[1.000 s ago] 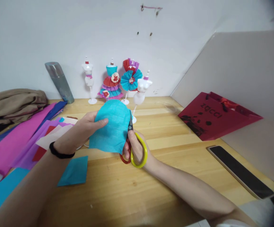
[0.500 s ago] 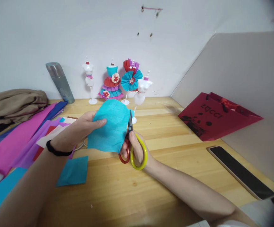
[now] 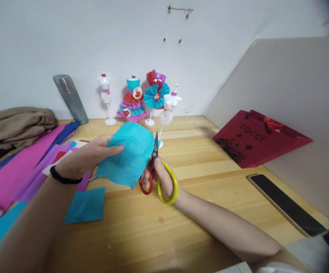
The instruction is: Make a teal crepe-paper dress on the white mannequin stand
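Observation:
My left hand (image 3: 103, 151) pinches a blue sheet of crepe paper (image 3: 133, 155) by its left side, thumb on top and the other fingers hidden beneath. The sheet is held up above the table, and its upper edge is rounded. My right hand (image 3: 162, 180) grips a pair of scissors (image 3: 154, 154) with one red and one yellow handle. Their dark blades point up and are slightly parted at the sheet's right edge. A square of blue paper (image 3: 86, 204) lies on the table below my left hand.
Behind stand a bare white mannequin (image 3: 106, 93), a dressed mannequin (image 3: 133, 98), another with a blue paper rosette (image 3: 156, 96) and a nearer bare one (image 3: 168, 108). A grey bottle (image 3: 71, 98) leans left; colored paper (image 3: 25, 167) lies below. At right are a red bag (image 3: 255, 140) and a phone (image 3: 287, 204).
The sheet has turned and shifted slightly left and down in my left hand. The scissor handles have spread and the blades have parted a little. A small blue scrap has dropped behind the blades.

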A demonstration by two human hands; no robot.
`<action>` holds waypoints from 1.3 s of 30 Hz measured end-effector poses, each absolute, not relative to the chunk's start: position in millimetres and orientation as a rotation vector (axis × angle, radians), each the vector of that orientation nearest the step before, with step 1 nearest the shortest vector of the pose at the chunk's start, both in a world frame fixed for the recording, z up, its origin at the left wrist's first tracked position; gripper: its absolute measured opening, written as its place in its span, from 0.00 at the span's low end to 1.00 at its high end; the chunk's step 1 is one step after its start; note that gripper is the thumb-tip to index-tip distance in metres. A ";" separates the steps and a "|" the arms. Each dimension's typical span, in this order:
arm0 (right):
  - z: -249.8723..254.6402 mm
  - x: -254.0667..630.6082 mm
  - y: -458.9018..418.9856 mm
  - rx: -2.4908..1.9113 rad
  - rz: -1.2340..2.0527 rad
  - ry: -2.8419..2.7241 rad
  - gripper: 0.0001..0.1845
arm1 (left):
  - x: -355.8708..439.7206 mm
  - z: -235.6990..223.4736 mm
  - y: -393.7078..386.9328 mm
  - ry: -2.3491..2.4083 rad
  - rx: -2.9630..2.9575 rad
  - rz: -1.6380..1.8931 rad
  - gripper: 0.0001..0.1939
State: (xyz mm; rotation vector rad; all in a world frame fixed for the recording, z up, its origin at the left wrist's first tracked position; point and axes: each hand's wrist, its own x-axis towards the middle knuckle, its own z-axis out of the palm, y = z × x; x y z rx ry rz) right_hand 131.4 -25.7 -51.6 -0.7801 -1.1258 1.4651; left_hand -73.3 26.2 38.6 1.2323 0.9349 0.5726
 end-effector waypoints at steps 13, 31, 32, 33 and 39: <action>-58.4 133.2 -31.8 -0.932 1.527 -1.258 0.33 | -95.9 54.3 27.0 1.124 1.323 0.690 0.21; -27.5 138.4 -64.4 -0.793 0.430 -3.141 0.11 | -119.4 76.1 17.3 1.174 1.416 1.170 0.25; -24.1 139.9 -65.3 -0.768 0.425 -3.154 0.10 | -119.0 75.3 17.8 1.168 1.423 1.166 0.25; -21.7 140.0 -66.5 -0.760 0.430 -3.154 0.09 | -118.3 74.4 18.2 1.163 1.428 1.160 0.24; -28.7 129.6 -55.8 -0.976 0.613 -2.758 0.10 | -107.5 72.9 16.5 1.133 1.433 1.050 0.18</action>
